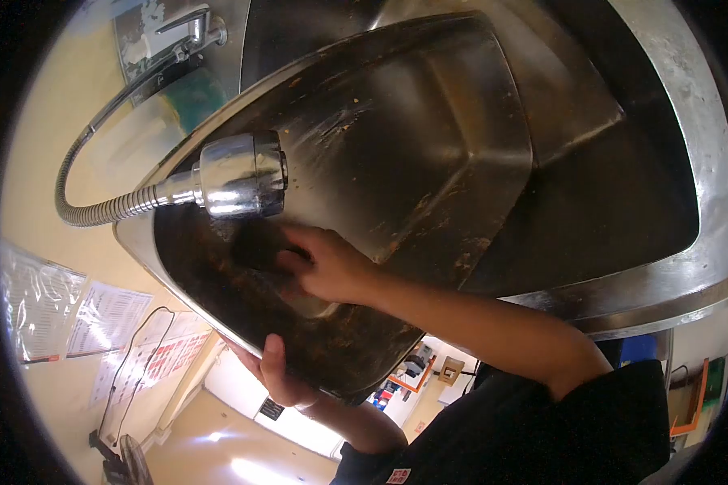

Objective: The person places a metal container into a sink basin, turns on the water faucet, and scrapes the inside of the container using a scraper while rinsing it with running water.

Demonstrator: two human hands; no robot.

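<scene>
A large dark metal pan (364,162), with brown stains and scratches, is tilted over a steel sink (614,210). Inside it, my right hand (331,263) is closed around a dark pad (259,245), pressed to the stained surface; the pad's outline is partly lost in shadow. Lower down, my left hand (279,376) grips the pan's rim, thumb on the inside and fingers around the outer edge. The chrome spray head (242,175) of a hose hangs over the pan, close to my right hand. No water stream shows.
A flexible metal hose (73,174) curves from the spray head to a faucet (190,36). Printed sheets (109,319) and a dark cable (141,356) are on the wall. A fan (129,461) and an orange-edged shelf (691,404) show near the bottom.
</scene>
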